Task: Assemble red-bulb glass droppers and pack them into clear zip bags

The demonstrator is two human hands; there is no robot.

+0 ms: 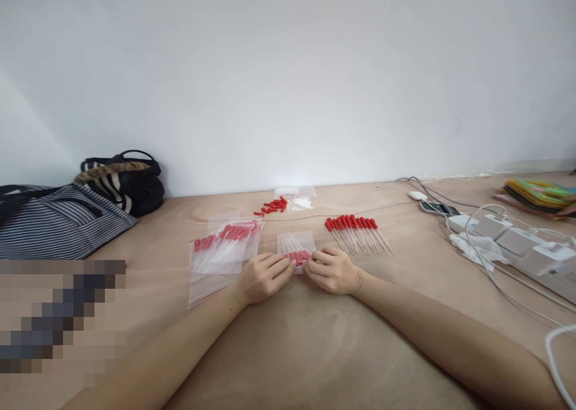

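Observation:
My left hand (269, 276) and my right hand (332, 271) pinch the near edge of a small clear zip bag (297, 239) from both sides. Inside it lie several droppers, their red bulbs between my fingertips and their thin tubes pointing away from me. To the left, filled zip bags (216, 265) with more red-bulbed droppers overlap each other. A fanned row of loose droppers (352, 224) lies on the right, bulbs at the far end. Beyond the bag sit loose red bulbs (274, 206) and a heap of clear tubes (302, 203). My fingers partly cover the bag's near edge.
A striped bag (67, 218) and a black bag (141, 188) stand at the left by the wall. On the right are a power strip with white chargers (517, 242), cables, crumpled tissue (479, 249), a dark device (438, 208) and colourful packets (537, 194).

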